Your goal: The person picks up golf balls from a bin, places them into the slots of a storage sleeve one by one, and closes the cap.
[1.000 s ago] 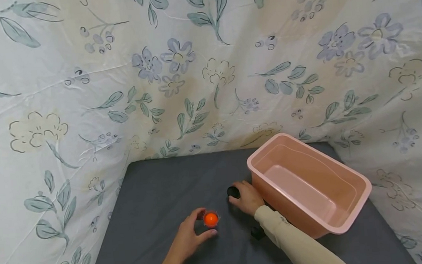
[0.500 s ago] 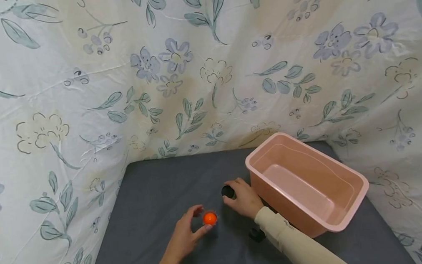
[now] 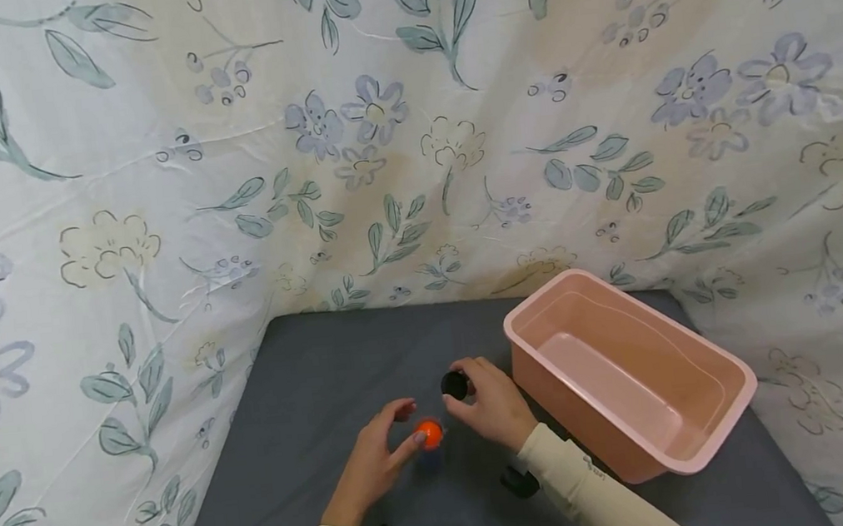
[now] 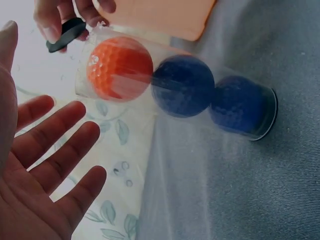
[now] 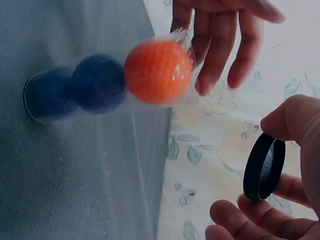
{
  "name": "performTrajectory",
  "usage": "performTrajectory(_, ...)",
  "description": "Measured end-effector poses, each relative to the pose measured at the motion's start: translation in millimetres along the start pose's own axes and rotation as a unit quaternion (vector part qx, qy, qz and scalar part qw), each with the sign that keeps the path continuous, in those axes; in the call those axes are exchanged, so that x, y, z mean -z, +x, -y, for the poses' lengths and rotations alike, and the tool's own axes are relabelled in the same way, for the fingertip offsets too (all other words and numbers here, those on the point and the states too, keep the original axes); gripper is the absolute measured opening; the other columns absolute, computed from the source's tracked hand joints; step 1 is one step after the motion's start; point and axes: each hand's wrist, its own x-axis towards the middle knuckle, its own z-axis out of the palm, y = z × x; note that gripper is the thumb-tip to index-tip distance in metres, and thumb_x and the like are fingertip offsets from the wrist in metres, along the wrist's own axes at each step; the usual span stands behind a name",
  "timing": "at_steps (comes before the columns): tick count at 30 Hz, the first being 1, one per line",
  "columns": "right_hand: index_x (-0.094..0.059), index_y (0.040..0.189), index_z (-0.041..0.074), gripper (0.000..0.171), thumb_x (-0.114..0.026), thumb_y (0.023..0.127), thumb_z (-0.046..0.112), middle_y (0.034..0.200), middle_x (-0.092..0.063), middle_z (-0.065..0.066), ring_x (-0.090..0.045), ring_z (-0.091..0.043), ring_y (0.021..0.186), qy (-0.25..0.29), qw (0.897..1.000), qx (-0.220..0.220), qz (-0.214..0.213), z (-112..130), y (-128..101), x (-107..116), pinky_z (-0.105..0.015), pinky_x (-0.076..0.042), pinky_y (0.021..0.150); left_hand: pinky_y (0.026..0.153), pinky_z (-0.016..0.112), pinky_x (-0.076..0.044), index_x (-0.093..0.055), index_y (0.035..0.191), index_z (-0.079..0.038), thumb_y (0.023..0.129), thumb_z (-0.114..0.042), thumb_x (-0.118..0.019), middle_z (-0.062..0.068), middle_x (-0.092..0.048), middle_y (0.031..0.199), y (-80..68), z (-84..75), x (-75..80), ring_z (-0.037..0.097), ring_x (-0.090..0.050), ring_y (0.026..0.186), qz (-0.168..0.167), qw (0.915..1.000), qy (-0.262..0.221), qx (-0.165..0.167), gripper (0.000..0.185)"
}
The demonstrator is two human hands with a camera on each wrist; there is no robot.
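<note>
A clear plastic tube (image 4: 82, 82) stands upright on the dark table, its black-edged base down. Inside, an orange dimpled ball (image 3: 431, 435) sits on top of two dark blue balls (image 4: 182, 86). The upper rim looks uncovered and ragged. My left hand (image 3: 368, 468) is beside the tube's top with fingers spread and relaxed; in the head view its thumb overlaps the orange ball. Above and right of the tube, my right hand (image 3: 500, 406) pinches a round black cap (image 3: 454, 386) between thumb and fingers. In the right wrist view the cap's hollow side shows.
A pink rectangular tub (image 3: 571, 421) stands at the right of the table, just beyond my right hand, with its opening up. Floral cloth (image 3: 384, 174) hangs behind and along both sides of the dark grey table (image 3: 325, 363). Black bands circle both wrists.
My right hand has brought the black cap leftward, nearer the tube. The left thumb has moved up over the ball in the head view. The tube stays standing.
</note>
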Motion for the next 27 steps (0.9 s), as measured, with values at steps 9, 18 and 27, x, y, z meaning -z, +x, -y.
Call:
performTrajectory(9, -0.065, 0.117, 0.015, 0.039, -0.085, 0.086, 0.028, 0.101, -0.066, 0.002, -0.063, -0.014, 0.087, 0.013, 1.000, 0.026, -0.005, 13.5, -6.2, -3.3, -0.026, -0.057, 0.075, 0.101, 0.054, -0.053, -0.056, 0.142, -0.025, 0.104, -0.042, -0.062, -0.004, -0.067, 0.135, 0.4, -2.7, 4.2, 0.021, -0.064, 0.121, -0.005, 0.9999, -0.007, -0.005, 0.042)
performTrajectory(18, -0.065, 0.119, 0.021, 0.037, -0.083, 0.087, 0.027, 0.105, -0.070, 0.006, -0.065, -0.007, 0.089, 0.038, 0.998, 0.053, 0.006, 17.9, -20.4, -14.6, -0.028, -0.059, 0.079, 0.100, 0.054, -0.053, -0.057, 0.142, -0.025, 0.108, -0.045, -0.051, -0.003, -0.067, 0.136, -5.8, 1.6, -1.6, 0.020, -0.064, 0.122, 0.002, 0.9999, -0.005, -0.010, 0.040)
performTrajectory(27, -0.064, 0.105, 0.022, 0.024, -0.082, 0.090, 0.026, 0.097, -0.066, 0.010, -0.058, -0.003, 0.083, 0.045, 0.993, 0.112, 0.000, 16.4, -25.8, -26.9, -0.028, -0.056, 0.076, 0.095, 0.045, -0.057, -0.056, 0.143, -0.023, 0.110, -0.042, -0.049, -0.002, -0.067, 0.134, -3.1, 1.1, -2.9, 0.019, -0.065, 0.120, -0.001, 0.9997, 0.006, -0.025, 0.038)
